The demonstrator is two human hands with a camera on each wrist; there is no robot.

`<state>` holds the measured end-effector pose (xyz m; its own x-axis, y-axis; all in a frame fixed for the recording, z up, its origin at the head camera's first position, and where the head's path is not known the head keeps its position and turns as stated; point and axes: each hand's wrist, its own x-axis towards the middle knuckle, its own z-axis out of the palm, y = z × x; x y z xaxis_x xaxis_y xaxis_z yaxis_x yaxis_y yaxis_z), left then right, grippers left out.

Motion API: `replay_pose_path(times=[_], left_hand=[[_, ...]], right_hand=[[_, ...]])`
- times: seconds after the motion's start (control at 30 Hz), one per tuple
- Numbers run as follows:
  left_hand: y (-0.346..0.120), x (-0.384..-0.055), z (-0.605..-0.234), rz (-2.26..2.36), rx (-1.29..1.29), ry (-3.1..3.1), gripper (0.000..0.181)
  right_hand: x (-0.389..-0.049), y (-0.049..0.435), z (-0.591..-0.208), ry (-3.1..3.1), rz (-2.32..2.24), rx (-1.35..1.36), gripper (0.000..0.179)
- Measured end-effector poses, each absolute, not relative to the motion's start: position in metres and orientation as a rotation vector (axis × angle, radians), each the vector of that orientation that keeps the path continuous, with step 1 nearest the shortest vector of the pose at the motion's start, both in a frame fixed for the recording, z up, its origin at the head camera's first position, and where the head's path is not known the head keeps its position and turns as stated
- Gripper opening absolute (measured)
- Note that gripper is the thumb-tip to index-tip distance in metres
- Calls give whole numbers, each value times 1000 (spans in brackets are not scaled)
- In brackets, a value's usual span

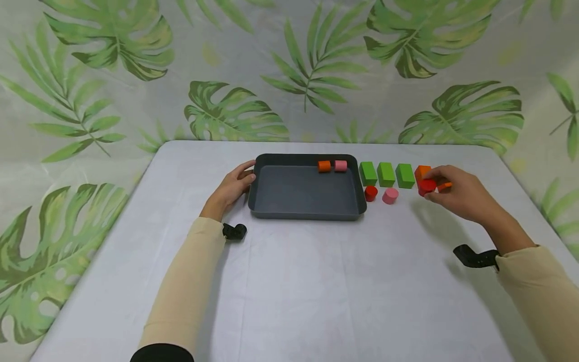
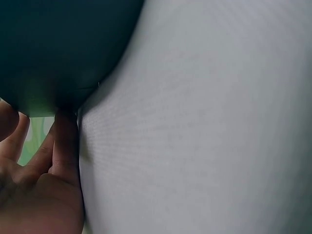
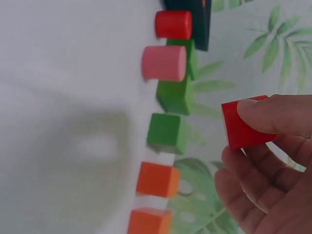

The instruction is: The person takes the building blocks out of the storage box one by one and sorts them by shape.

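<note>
My right hand (image 1: 461,193) pinches a red block (image 3: 246,122) between thumb and fingers, held above the table at the right. In the head view, an orange block (image 1: 422,172) stands just behind it. A second orange block (image 3: 150,222) shows in the right wrist view and is mostly hidden by the hand in the head view. At the left, my left hand (image 1: 232,186) touches the outer left wall of a dark grey tray (image 1: 294,201) with its fingers. Inside the tray, an orange cylinder (image 1: 323,166) and a pink cylinder (image 1: 341,166) lie near the back right.
Right of the tray stand three green blocks (image 1: 386,174) in a row. In front of them are a red cylinder (image 1: 371,193) and a pink cylinder (image 1: 390,196). A white cloth (image 1: 294,291) covers the table, and a leaf-patterned curtain (image 1: 316,60) hangs behind.
</note>
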<state>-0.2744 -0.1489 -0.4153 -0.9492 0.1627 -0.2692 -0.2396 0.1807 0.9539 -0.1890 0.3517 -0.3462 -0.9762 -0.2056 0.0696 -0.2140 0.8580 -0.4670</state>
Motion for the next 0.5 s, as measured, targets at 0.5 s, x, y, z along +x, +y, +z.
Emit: replay_pose_path(times=[0.5], left_hand=[[-149,-272,-411,1830,-60,2130,56]], right_hand=[[-198,358,-365,-3027,723,341,33]])
